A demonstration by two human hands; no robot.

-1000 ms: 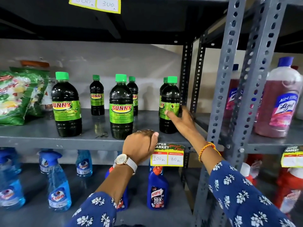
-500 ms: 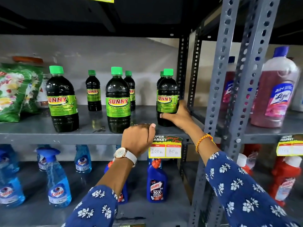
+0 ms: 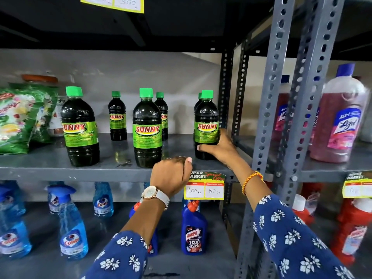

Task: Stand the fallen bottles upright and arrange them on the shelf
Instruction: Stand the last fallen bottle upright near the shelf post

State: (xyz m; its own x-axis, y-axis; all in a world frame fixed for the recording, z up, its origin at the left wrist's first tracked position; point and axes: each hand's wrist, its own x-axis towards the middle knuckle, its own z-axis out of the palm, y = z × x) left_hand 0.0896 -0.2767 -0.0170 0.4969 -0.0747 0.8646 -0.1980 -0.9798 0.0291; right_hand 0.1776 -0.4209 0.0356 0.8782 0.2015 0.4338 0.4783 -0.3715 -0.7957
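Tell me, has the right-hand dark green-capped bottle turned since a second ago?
Yes. The dark green-capped bottle was rotated: its label now faces forward, while it stays beside the black upright post.

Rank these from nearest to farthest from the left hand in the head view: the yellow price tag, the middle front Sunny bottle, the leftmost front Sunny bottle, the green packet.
From the left hand, fisted at the shelf edge:
1. Yellow price tag, just right of it; the middle front Sunny bottle, just above-left, is too close to call.
2. Leftmost front Sunny bottle, farther left.
3. Green packet, far left.
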